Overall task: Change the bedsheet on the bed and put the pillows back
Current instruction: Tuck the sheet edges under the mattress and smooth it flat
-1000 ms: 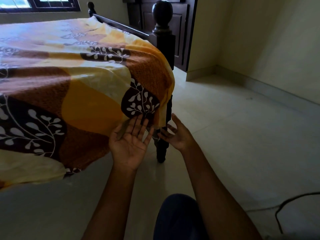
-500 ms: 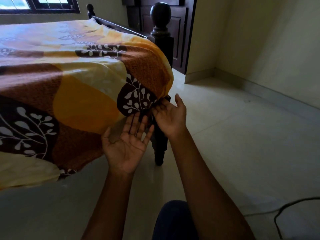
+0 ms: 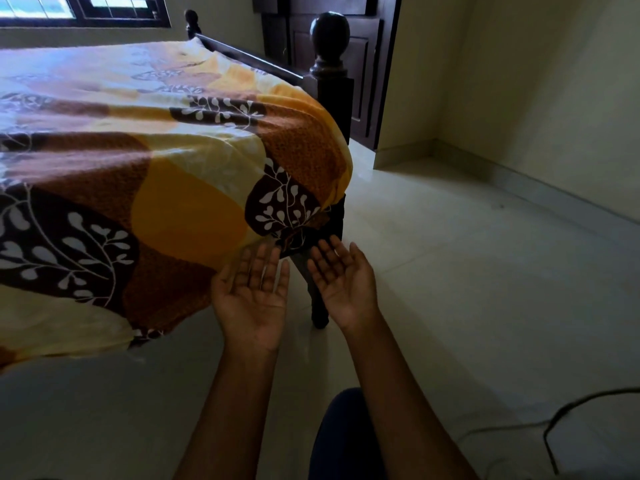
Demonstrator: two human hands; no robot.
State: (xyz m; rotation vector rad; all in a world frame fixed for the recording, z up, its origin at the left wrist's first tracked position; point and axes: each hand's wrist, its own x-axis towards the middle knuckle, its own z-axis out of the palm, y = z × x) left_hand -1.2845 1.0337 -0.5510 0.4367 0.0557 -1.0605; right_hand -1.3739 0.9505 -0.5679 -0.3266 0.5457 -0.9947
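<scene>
window point(image 3: 83, 8) at upper left of the frame, lighting the bed top. bedsheet point(image 3: 156, 188), yellow/orange/brown leaf print, fills the left half, spread over the mattress and draping down the near side. its hem hangs free above the floor at lower left, not tucked. no pillows in view.

toward centre the sheet corner is gathered into a dark bunch against the bed leg point(image 3: 318, 303). it looks pulled round the corner to keep the top taut, but that's a guess since the fold is in shadow.

left hand point(image 3: 252, 299), just left of centre: palm up, fingers straight and close together, gripping nothing. fingertips sit at the hanging hem, cannot tell if they touch cloth. forearm rises from bottom centre. the palm-up pose would suit sliding under the hem to lift and tuck it.

bed post point(image 3: 329, 39) with a round knob stands above the corner, upper centre.

right hand point(image 3: 341, 282), right of the leg: also palm up, fingers loosely spread, empty. fingertips are just below the bunched corner, and the leg shows between the two hands.

dark wardrobe point(image 3: 363, 84) behind the post. pale tiled floor point(image 3: 485, 271) takes the right half, black cable point(image 3: 554, 424) at lower right.

stage, as i read it: sheet is on, corner being finished, side tuck and pillows not yet done.
</scene>
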